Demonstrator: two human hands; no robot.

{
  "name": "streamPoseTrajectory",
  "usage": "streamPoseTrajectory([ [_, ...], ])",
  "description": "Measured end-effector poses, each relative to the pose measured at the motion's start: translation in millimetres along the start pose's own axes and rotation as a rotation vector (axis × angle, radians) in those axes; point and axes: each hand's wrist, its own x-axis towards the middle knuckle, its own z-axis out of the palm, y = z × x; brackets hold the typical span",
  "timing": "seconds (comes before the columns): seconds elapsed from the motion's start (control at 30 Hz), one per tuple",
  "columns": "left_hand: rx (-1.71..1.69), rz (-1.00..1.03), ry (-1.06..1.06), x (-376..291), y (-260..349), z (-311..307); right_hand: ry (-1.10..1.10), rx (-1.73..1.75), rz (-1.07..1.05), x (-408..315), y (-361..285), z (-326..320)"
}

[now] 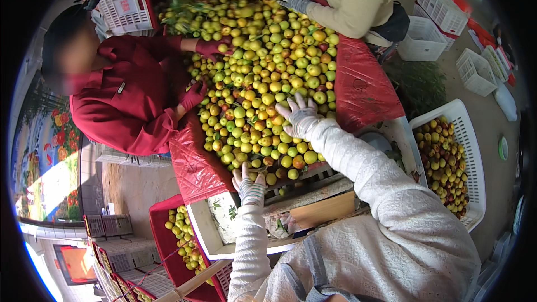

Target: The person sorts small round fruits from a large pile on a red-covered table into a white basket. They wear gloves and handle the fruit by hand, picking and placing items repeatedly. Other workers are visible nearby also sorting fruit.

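A thick layer of green-yellow jujubes point(256, 100), some blushed reddish brown, covers the sorting table in front of me. My right hand point(300, 117), in a pale glove, reaches over the right part of the layer. Its fingers are spread on or just over the fruit, and nothing shows in its grasp. At the near edge of the fruit is my left hand point(250, 185), in a striped pale glove. Its fingers point up and apart beside several jujubes; its palm side is hidden.
Red plastic sheeting point(365, 82) lines the table sides. A co-worker in a red jacket point(130, 92) handles fruit at left; another's grey-gloved hand point(293, 0) rests on fruit at the far side. A white basket point(474, 176) of browner jujubes stands right, a red-lined crate point(161, 235) lower left.
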Motion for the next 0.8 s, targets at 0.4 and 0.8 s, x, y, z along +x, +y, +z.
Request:
streamPoseTrajectory([
  [0.4,0.119,0.241,-0.189,-18,14,32,-0.187,0.286,-0.386,-52,49,29],
  [0.8,0.364,0.041,-0.308,60,71,40,-0.210,-0.080,-0.298,-98,7,41],
])
